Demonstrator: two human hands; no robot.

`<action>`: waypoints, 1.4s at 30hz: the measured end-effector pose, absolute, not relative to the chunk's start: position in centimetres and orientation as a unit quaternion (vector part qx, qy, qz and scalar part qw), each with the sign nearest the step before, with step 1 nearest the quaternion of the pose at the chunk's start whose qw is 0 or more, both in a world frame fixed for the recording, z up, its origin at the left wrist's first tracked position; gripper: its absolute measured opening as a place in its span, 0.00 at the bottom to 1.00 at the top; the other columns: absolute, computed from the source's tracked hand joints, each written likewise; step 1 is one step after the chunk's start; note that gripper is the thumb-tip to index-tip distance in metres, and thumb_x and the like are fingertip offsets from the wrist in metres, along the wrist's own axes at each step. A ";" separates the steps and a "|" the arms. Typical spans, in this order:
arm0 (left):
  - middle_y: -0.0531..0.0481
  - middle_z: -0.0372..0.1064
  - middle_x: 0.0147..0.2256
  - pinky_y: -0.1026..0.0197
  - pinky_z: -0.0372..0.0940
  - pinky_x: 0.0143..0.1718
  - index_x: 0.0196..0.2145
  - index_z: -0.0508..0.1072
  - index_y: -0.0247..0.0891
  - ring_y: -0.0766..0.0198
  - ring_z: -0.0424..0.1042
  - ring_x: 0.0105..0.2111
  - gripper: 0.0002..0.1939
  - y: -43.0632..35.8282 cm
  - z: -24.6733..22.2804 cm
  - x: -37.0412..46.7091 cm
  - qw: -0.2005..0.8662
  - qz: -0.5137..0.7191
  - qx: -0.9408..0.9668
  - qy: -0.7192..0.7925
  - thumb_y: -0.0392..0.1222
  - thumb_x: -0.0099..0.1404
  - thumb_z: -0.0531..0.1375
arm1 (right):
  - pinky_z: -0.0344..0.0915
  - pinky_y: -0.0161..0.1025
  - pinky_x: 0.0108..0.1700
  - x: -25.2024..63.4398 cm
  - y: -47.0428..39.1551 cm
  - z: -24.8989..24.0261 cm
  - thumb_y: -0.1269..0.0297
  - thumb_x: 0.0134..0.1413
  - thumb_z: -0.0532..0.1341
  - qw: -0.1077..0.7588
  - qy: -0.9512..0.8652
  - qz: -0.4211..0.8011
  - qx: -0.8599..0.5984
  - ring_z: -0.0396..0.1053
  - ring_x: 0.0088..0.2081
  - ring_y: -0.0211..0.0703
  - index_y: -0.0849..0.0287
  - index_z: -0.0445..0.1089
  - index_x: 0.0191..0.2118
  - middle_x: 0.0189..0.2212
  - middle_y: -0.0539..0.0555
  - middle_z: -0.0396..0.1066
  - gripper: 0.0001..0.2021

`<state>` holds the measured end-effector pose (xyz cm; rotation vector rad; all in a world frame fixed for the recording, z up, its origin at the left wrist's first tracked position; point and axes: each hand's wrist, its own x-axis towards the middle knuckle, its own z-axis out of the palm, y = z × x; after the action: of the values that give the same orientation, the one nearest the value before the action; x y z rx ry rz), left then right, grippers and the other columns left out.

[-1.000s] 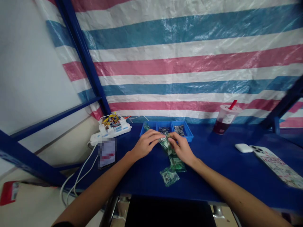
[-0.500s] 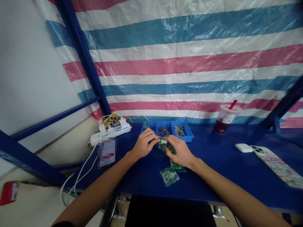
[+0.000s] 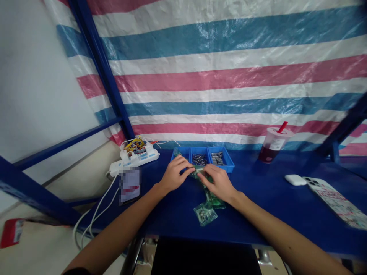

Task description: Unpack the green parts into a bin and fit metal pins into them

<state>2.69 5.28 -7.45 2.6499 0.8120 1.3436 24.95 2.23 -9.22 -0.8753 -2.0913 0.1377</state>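
Observation:
Between my two hands is a small green-tinted plastic bag (image 3: 197, 172) with pale pieces in it. My left hand (image 3: 177, 172) pinches its left edge between thumb and fingers. On the other side my right hand (image 3: 219, 183) has its thumb and fingers closed on the bag. Below lie more green bags (image 3: 216, 202) and a filled bag (image 3: 205, 214) of small metallic pieces. Just beyond my hands stands a blue divided tray (image 3: 230, 167); dark screws (image 3: 199, 159) fill its middle compartment and grey pins (image 3: 217, 158) the right one. My left hand partly hides the left compartment.
A white power strip (image 3: 149, 154) with cables and a blurred phone-like screen (image 3: 130, 185) are at left on the blue table (image 3: 172, 214). At right are a cup with a red straw (image 3: 272, 145), a white earphone case (image 3: 295, 179) and a phone (image 3: 338, 202).
My right thumb and fingers have shifted slightly on the bag, the thumb moving up toward its middle. My left hand stays nearly still, and the tray and lower bags have not moved.

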 end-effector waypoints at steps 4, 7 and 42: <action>0.47 0.73 0.35 0.53 0.64 0.46 0.38 0.75 0.38 0.59 0.68 0.39 0.06 5.3 -7.5 2.7 0.036 0.431 0.865 0.253 0.43 0.71 0.61 | 0.59 0.39 0.36 25.1 2.6 -9.6 0.63 0.71 0.54 0.442 -0.822 0.058 -0.354 0.66 0.33 0.44 0.56 0.66 0.33 0.30 0.52 0.67 0.12; 0.46 0.74 0.37 0.53 0.64 0.47 0.40 0.75 0.38 0.57 0.68 0.41 0.09 5.3 -7.4 2.7 0.048 0.410 0.878 0.244 0.46 0.70 0.63 | 0.60 0.40 0.36 25.2 2.5 -9.5 0.63 0.71 0.54 0.461 -0.818 0.067 -0.337 0.67 0.34 0.44 0.56 0.67 0.34 0.31 0.53 0.68 0.12; 0.41 0.62 0.54 0.46 0.58 0.61 0.58 0.67 0.40 0.49 0.61 0.55 0.20 9.5 -10.4 -0.1 -0.026 0.371 0.738 0.563 0.43 0.69 0.59 | 0.65 0.43 0.43 25.0 2.4 -9.6 0.49 0.57 0.69 0.211 -0.896 -0.007 -0.390 0.69 0.42 0.50 0.57 0.68 0.44 0.40 0.55 0.70 0.18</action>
<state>-0.06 9.46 -10.37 2.3592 1.7976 1.1865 25.03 2.44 -9.62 -1.0831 -2.4907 -0.0197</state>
